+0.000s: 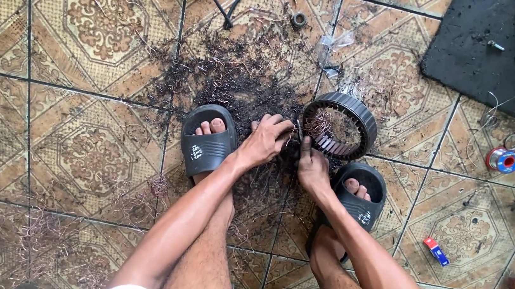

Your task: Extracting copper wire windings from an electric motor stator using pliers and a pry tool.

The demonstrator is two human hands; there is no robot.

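Looking down from my head camera, I see my left hand (264, 140) and right hand (311, 168) meeting at the near rim of a dark grey, ring-shaped metal motor stator with slotted inner walls (340, 125), which lies on its side on the patterned brown and cream tiled floor (85, 145) just ahead of my feet. My left fingers (278, 127) are curled and pinched against the rim, where thin wire strands seem to stick out; I cannot tell exactly what they grip. My right fingers (305, 148) are closed and pressed to the same spot.

My feet wear dark grey rubber slide sandals, the left one (208, 139) beside my left hand, the right one (354, 196) under my right wrist. A dense scatter of dark clipped copper wire scraps (238, 85) covers the tiles around and behind the stator.

Well to the right lie a small spool of solder wire with a red and blue core (503, 159) and a small red and blue box (436, 251). A black mat (489, 67) at upper right holds small bolts and is cut off by the edge. Black cables (221, 0) run off the top.
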